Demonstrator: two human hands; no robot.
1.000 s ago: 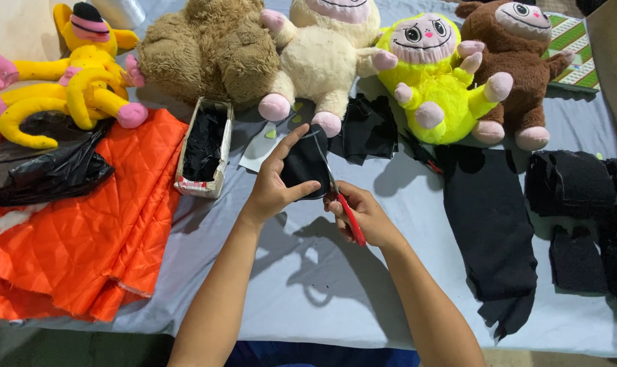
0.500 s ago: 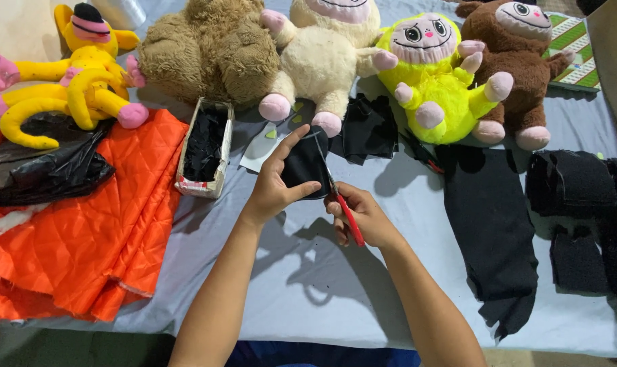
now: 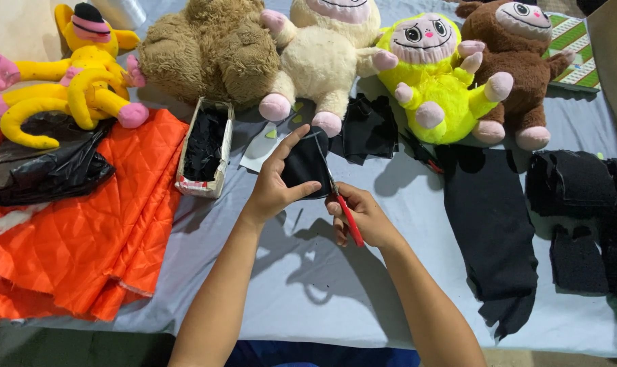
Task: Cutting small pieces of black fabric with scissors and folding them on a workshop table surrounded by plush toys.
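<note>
The left hand (image 3: pixel 271 194) holds a small piece of black cloth (image 3: pixel 305 166) up over the middle of the desk (image 3: pixel 308 285). Its fingers are closed on the cloth, with the thumb under it and one finger pointing up along the edge. The right hand (image 3: pixel 363 217) holds red scissors (image 3: pixel 342 204). Its fingers are wrapped around the red handles, and the blades reach up along the right edge of the black piece. How wide the blades are open is too hard to see.

It looks like the cutting is partly done. The piece in the hand is already small, so it seems to be getting trimmed into shape. A little box (image 3: pixel 203 146) to the left has black bits inside it, and these may be finished pieces. To the right lies a long strip of black cloth (image 3: pixel 492 238), and more black cloth is piled (image 3: pixel 587 204) at the far right, so a lot seems left to cut.

On the far side sit stuffed toys: a yellow one (image 3: pixel 71 88), a brown furry one (image 3: pixel 210 51), a cream one (image 3: pixel 322 58), a bright yellow-green one (image 3: pixel 437 81) and a dark brown one (image 3: pixel 519 47). Orange quilted cloth (image 3: pixel 84 231) lies at the left.
</note>
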